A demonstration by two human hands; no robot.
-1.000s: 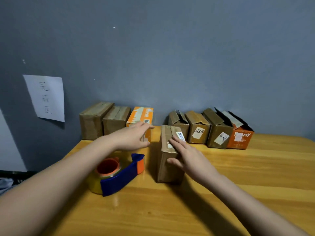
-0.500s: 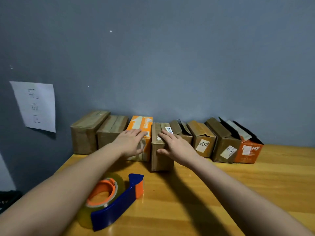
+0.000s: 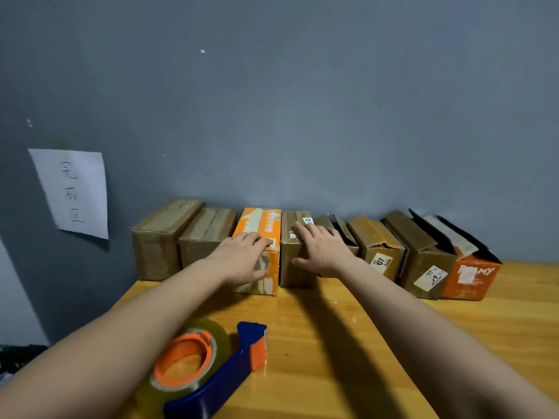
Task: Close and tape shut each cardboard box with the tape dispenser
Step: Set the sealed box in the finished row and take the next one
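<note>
A white paper sheet [image 3: 71,192] with handwriting is stuck to the grey wall [image 3: 302,101] at the left. A tape dispenser [image 3: 205,370], blue with an orange core, is laid on the wooden table [image 3: 348,358] near the camera, between the forearms and well apart from the boxes. Eight boxes are lined up along the wall at the far edge. The four on the left are closed: two brown ones, an orange box [image 3: 260,249] and a brown box [image 3: 295,246]. The four on the right are seen with flaps raised, the last being an orange-red box [image 3: 472,276]. The left hand [image 3: 242,258] is laid flat, fingers straight, on the orange box. The right hand [image 3: 320,249] is pressed, fingers extended, on the brown box just beside it. Nothing is grasped by either hand.
</note>
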